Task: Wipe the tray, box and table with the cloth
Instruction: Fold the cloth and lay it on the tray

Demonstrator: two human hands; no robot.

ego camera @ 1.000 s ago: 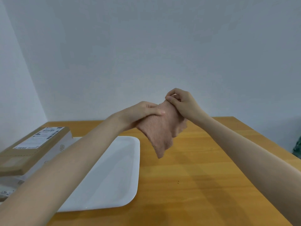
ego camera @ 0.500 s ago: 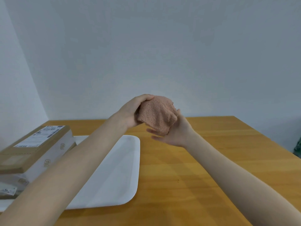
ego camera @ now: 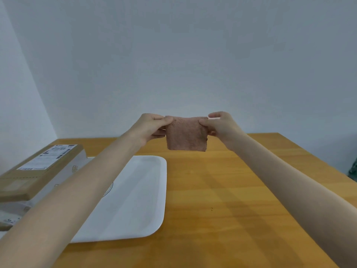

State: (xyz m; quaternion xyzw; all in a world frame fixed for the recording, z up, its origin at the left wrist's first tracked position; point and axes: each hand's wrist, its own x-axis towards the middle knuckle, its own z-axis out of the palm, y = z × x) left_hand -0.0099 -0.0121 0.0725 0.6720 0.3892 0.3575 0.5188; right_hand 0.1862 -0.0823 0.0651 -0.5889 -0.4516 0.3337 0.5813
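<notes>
A small pinkish-brown cloth (ego camera: pixel 185 134) hangs folded flat in the air above the far part of the wooden table (ego camera: pixel 228 200). My left hand (ego camera: pixel 152 126) pinches its upper left corner and my right hand (ego camera: pixel 219 124) pinches its upper right corner, holding it stretched between them. A white rectangular tray (ego camera: pixel 135 200) lies on the table's left half, partly hidden by my left forearm. A cardboard box (ego camera: pixel 41 167) with a white shipping label sits at the tray's left edge.
Pale walls close off the table at the back and left. The table's right edge runs diagonally at the right, with a dark object (ego camera: pixel 354 171) beyond it. A tiny dark speck (ego camera: pixel 212 209) lies on the wood right of the tray.
The cloth was bunched between my hands; now both hands have moved apart and hold it spread flat by its top corners, slightly higher and farther from me.
</notes>
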